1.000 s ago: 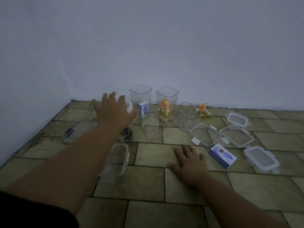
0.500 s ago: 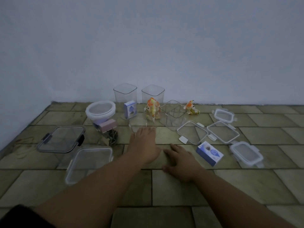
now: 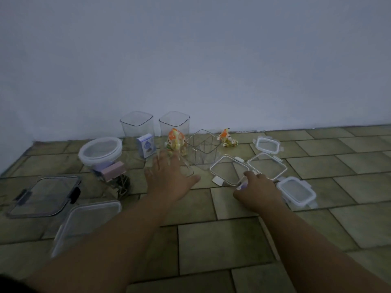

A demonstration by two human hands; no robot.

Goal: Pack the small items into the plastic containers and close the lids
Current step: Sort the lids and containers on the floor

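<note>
My left hand (image 3: 169, 178) is open with spread fingers, resting against a small clear container (image 3: 188, 169) on the tiled floor. My right hand (image 3: 258, 191) curls over a small blue and white box (image 3: 242, 185), of which only one end shows. Behind stand two tall clear square containers (image 3: 136, 125) (image 3: 174, 123), a tilted clear container (image 3: 203, 149), an upright blue box (image 3: 147, 146) and two orange packets (image 3: 175, 142) (image 3: 227, 137). Loose lids (image 3: 229, 173) (image 3: 267, 166) (image 3: 267, 144) (image 3: 296, 191) lie at the right.
At the left are a round container with a white lid (image 3: 100, 151), a pink item (image 3: 113, 171), a dark tangle of small things (image 3: 123, 185), a flat lid with dark latches (image 3: 44, 195) and a lidded rectangular container (image 3: 84, 223). A pale wall (image 3: 190, 60) closes the back.
My left hand came from the far left to the small clear container in the middle. My right hand slid right from the bare floor onto the blue and white box.
</note>
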